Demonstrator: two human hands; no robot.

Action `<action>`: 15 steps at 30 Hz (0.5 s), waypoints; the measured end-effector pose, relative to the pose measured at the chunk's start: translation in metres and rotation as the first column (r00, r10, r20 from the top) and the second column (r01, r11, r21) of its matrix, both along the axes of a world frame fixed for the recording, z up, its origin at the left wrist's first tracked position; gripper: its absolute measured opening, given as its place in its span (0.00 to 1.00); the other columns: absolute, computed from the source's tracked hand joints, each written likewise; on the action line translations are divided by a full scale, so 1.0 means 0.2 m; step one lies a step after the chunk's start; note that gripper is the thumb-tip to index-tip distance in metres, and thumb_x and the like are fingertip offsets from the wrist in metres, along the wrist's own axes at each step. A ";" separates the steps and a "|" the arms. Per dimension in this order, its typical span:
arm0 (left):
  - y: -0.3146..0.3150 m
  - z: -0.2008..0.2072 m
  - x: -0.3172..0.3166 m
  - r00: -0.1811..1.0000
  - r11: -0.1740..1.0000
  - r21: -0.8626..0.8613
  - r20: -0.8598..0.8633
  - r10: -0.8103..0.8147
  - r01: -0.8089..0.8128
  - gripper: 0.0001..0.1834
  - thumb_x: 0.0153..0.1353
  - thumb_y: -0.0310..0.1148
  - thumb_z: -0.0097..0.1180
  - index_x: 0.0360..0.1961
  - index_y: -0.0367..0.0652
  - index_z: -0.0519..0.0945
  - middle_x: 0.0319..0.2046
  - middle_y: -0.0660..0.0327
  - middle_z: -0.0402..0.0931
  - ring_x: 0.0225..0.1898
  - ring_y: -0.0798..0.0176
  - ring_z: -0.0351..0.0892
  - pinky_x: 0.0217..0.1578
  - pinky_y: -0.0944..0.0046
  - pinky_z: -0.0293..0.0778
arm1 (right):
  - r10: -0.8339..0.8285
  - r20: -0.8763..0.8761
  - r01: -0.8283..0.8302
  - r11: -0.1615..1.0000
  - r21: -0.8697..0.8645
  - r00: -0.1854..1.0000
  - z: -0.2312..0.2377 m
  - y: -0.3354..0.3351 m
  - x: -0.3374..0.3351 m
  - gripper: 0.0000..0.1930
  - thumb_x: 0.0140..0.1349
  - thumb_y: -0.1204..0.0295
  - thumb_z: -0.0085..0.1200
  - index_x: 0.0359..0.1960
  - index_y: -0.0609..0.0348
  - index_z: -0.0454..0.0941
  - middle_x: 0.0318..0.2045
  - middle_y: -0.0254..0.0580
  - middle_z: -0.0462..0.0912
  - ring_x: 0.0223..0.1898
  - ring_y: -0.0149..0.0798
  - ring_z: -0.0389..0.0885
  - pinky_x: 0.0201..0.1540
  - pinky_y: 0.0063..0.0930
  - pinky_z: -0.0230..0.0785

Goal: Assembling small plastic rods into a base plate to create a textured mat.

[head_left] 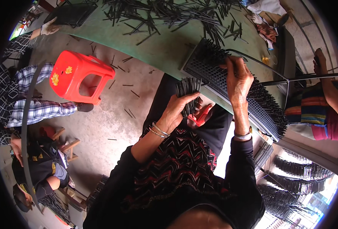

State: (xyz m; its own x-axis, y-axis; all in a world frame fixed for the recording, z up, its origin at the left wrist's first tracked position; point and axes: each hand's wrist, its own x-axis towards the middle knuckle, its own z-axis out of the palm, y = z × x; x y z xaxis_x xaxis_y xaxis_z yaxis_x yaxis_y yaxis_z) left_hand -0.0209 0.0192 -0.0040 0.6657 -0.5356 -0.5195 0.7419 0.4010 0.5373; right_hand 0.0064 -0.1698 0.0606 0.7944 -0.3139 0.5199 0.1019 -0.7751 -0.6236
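My left hand (173, 110) is closed round an upright bundle of thin black sticks (188, 91), held above my lap beside the table edge. Over a long black rack (214, 79) full of small holes, my right hand (239, 82) is closed with its fingertips pinched together. Whatever is between those fingertips is too small to make out. Many black sticks (270, 105) stand in the rack along its far right side, and more at its upper end. The rack lies slanted along the near edge of the green table (138, 47).
Loose black sticks (169, 15) are heaped on the table's far side, with some on the floor. A red plastic stool (64, 78) stands left. Other people sit at left and right; one gloved hand (50, 27) is by a black tray (71, 14). Filled racks (299, 179) stand lower right.
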 end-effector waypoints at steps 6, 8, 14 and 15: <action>-0.01 0.05 0.00 0.999 0.999 0.023 -0.012 -0.034 0.034 0.07 0.61 0.29 0.59 0.38 0.38 0.81 0.29 0.61 0.81 0.29 0.67 0.80 0.31 0.68 0.76 | 0.108 -0.073 -0.114 0.989 -0.091 0.991 -0.03 -0.03 0.03 0.05 0.59 0.77 0.59 0.37 0.57 0.81 0.30 0.39 0.82 0.28 0.34 0.81 0.33 0.25 0.71; -0.02 0.02 -0.01 1.000 0.999 0.038 0.030 -0.008 0.007 0.07 0.61 0.29 0.59 0.38 0.38 0.82 0.29 0.61 0.81 0.30 0.67 0.80 0.31 0.68 0.75 | 0.118 -0.110 -0.134 0.978 -0.161 0.987 -0.06 -0.02 0.05 0.05 0.58 0.76 0.60 0.36 0.56 0.82 0.31 0.40 0.81 0.30 0.37 0.81 0.34 0.27 0.72; -0.04 0.03 -0.02 0.999 0.999 -0.012 0.019 0.040 -0.040 0.10 0.57 0.31 0.65 0.37 0.38 0.83 0.32 0.64 0.82 0.32 0.71 0.79 0.34 0.69 0.73 | 0.061 -0.074 -0.088 0.895 -0.437 0.995 -0.12 0.00 0.05 0.09 0.52 0.72 0.64 0.36 0.50 0.84 0.35 0.38 0.78 0.37 0.43 0.77 0.38 0.32 0.71; -0.03 0.04 -0.02 0.999 0.999 -0.010 0.020 0.038 -0.038 0.10 0.57 0.31 0.65 0.37 0.38 0.83 0.32 0.64 0.82 0.32 0.71 0.79 0.34 0.69 0.73 | 0.090 0.005 -0.082 0.929 -0.362 0.996 -0.12 0.01 0.04 0.09 0.53 0.72 0.65 0.38 0.52 0.84 0.31 0.37 0.77 0.33 0.39 0.77 0.36 0.28 0.70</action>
State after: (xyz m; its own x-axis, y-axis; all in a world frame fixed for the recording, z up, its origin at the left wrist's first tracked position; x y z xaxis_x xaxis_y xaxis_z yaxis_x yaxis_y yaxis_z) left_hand -0.0248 0.0126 0.0045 0.6959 -0.5150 -0.5005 0.7152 0.4340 0.5479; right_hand 0.0138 -0.1676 0.0361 0.7979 -0.0330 0.6019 0.1880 -0.9351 -0.3005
